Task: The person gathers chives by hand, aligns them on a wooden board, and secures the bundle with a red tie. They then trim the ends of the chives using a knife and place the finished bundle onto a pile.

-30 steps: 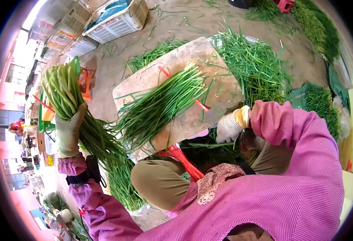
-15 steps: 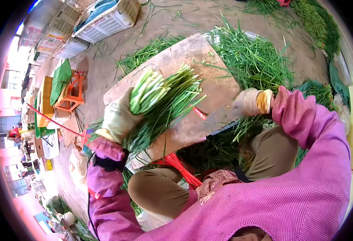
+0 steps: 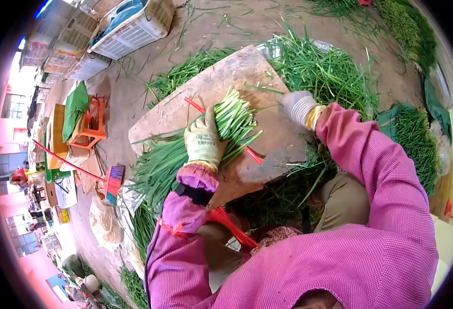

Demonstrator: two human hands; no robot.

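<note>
My left hand (image 3: 204, 141), in a pale work glove, is wrapped round a bunch of chives (image 3: 235, 116) lying across a worn board (image 3: 257, 67). The pale cut ends point up and right; long green leaves (image 3: 157, 167) trail to the lower left. A red strip (image 3: 254, 155) shows on both sides of the bunch, its middle hidden under it. My right hand (image 3: 297, 106), also gloved, is over the board's right edge, close to a loose heap of chives (image 3: 324, 77). Motion blurs its fingers.
More cut greens (image 3: 185, 74) lie behind the board, and others (image 3: 414, 144) at the right. A bundle of red strips (image 3: 231, 226) hangs by my lap. Crates (image 3: 133, 33), an orange stool (image 3: 93, 123) and a broom (image 3: 114, 180) stand at the left.
My left hand has moved right and laid the bunch down on the board, across the red strip. My right hand has shifted up and slightly left along the board's right edge.
</note>
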